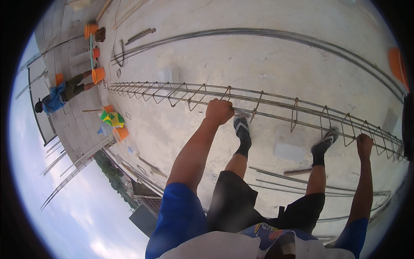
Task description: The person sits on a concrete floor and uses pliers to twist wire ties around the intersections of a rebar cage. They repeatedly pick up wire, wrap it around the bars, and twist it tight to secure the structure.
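Observation:
A long rebar cage (271, 102), made of straight bars with bent square stirrups tied along them, runs from the far left to the right edge in front of me. My left hand (219, 111) is wrapped round its near bar, left of my left foot. Farther right, my right hand (365, 145) is closed on the same near bar, close to the cage's right end. Both arms reach down and forward. My feet, in dark socks and sandals, stand at the near side, partly behind the bars.
Pale blocks (288, 144) sit on the concrete floor. Long loose rebars (241, 31) lie beyond the cage, and more rods (297, 183) lie by my legs. At the far left, a co-worker (64, 93) stands near a block wall and orange buckets (98, 75). Another orange bucket (396, 64) is at far right.

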Demonstrator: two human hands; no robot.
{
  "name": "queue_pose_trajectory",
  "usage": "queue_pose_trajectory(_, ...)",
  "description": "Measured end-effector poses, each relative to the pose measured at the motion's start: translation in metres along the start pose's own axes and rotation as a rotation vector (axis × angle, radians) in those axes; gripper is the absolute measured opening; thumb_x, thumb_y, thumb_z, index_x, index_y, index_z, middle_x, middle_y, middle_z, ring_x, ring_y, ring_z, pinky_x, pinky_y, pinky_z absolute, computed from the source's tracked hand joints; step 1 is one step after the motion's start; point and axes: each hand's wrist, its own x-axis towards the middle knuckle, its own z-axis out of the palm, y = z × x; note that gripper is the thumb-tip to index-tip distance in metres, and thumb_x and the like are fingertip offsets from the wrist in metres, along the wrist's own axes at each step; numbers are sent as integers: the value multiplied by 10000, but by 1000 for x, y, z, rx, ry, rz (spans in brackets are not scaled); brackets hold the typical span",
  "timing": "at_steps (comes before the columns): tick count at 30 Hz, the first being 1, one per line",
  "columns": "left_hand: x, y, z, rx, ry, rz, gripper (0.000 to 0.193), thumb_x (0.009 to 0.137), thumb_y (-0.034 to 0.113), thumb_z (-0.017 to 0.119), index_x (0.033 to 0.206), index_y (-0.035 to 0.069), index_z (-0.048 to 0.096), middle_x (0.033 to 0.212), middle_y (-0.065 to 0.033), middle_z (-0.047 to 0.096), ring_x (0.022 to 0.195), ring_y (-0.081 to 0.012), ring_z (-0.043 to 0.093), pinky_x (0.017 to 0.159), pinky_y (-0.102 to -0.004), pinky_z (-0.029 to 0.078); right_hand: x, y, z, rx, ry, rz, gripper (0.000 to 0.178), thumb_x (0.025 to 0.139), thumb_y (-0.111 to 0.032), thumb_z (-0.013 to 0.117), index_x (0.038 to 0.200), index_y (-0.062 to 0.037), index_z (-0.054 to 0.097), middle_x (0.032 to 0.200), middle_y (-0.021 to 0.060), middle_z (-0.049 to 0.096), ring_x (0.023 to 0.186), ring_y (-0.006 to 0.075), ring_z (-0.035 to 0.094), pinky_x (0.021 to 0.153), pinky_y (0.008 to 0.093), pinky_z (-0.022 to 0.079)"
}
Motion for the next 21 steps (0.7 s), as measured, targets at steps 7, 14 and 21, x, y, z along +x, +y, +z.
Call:
queue_pose_trajectory(7, 1, 1, -19, -86, -68, -59, 209, 774, 243, 522, 802, 109, 680, 781, -86, 692, 806, -302, 664, 729, -423, 518, 29, -22, -49, 48, 4, 46, 106, 789, -133, 637, 733, -56, 682, 730, 133, 666, 730, 342, 640, 757, 461, 437)
queue_pose_trajectory(14, 10, 1, -31, -167, -81, -95, 222, 766, 259, 538, 828, 101, 680, 835, -128, 690, 819, -330, 659, 735, -456, 513, 50, -11, -56, 32, -5, -11, 125, 781, -138, 637, 708, -41, 662, 692, 155, 647, 703, 359, 631, 729, 476, 445)
queue_pose_trajectory(21, 10, -4, -17, -192, -102, -91, 219, 763, 261, 542, 825, 96, 671, 837, -142, 692, 804, -344, 659, 730, -470, 512, 59, 3, -33, -23, -104, -18, 202, 820, -215, 571, 695, -61, 614, 694, 142, 626, 723, 350, 621, 698, 487, 417)
